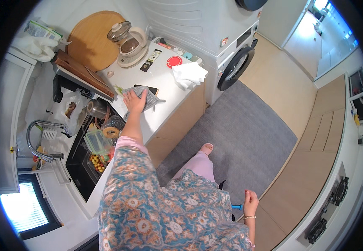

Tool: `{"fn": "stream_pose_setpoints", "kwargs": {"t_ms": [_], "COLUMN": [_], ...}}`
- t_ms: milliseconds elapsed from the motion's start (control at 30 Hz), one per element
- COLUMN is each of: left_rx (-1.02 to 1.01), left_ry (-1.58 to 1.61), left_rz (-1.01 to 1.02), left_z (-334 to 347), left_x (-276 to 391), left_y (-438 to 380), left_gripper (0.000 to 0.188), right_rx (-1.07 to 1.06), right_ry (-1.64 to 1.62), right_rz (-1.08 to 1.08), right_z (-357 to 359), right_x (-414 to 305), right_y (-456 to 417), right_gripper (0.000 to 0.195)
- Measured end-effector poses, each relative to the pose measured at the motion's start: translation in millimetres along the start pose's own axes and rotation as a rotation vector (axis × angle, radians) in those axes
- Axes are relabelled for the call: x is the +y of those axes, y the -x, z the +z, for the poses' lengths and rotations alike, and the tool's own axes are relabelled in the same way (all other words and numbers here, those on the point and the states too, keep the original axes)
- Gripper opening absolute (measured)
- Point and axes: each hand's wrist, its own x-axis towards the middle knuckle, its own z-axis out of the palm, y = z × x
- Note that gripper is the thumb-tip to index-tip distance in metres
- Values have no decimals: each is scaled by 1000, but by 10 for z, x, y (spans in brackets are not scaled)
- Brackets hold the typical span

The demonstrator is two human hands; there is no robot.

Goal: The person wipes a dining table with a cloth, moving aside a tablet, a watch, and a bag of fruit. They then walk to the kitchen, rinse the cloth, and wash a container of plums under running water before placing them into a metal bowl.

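My left hand (135, 102) holds a grey cloth (151, 99) down against the white countertop (164, 108), fingers spread over it. Part of the cloth covers a flat dark object, perhaps a phone (153, 90). Green-and-white vegetable scraps (118, 90) show beside my fingertips. At my right side, my right hand (250, 202) hangs low with its fingers curled and nothing visible in it. A small blue object (237, 206) sticks out between that hand and my patterned garment.
A glass-topped kettle (131, 47), folded white tissues (189, 75) and a red disc (174, 61) stand beyond the cloth. Left is a black sink (81, 175) with fruit (98, 163) and a lidded container (97, 142). A front-loading washer (236, 69) adjoins the counter.
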Motion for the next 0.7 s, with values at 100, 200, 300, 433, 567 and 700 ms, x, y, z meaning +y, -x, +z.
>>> {"fn": "stream_pose_setpoints", "kwargs": {"t_ms": [100,200,300,433,567,700], "left_rx": [-14,14,11,-72,-172,-134], "left_ry": [-85,-140,-160,-189,-215,-269], "left_rz": [36,132,296,352,479,555], "left_z": [-4,61,66,-10,-148,-121], "left_x": [212,285,417,574,731,809], "left_y": [172,194,217,303,361,399], "left_gripper": [110,114,116,124,122,107], "right_rx": [7,-64,-98,-158,-208,-225], "right_ry": [-12,34,30,34,20,34], "right_rz": [-54,-82,-126,-168,-185,-240], "right_z": [-19,-3,87,214,341,451], "right_x": [-125,-296,-409,-666,-775,-910], "right_y": [-353,-693,-981,-1253,-1425,-1564], "right_gripper": [21,20,19,18,16,14]}}
